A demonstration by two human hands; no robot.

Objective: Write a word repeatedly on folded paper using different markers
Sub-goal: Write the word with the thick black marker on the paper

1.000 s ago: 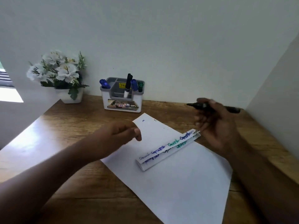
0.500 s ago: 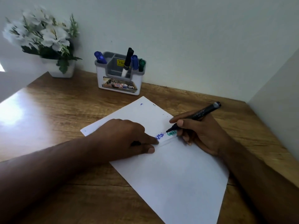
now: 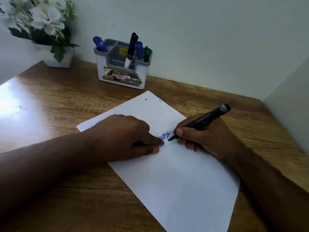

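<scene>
White folded paper (image 3: 164, 137), mid-desk on a large sheet (image 3: 175, 178), now mostly covered; blue writing shows, unreadable. Left hand (image 3: 123, 138) presses it, fingers together. Right hand (image 3: 202, 136) pinches black marker (image 3: 199, 123), tip moved left since earlier. Far: holder (image 3: 122, 76) labelled "OP", "42"; flowers (image 3: 41, 19). Wooden desk (image 3: 58, 101).

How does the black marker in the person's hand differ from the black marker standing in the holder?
The black marker in the hand is uncapped and slanted, its tip on the folded paper, gripped by the right hand. The black marker in the holder is capped, stands nearly upright in the white holder, and nobody touches it. The held one's barrel looks black throughout; the one in the holder is white at its lower end. Both have black tops.
</scene>
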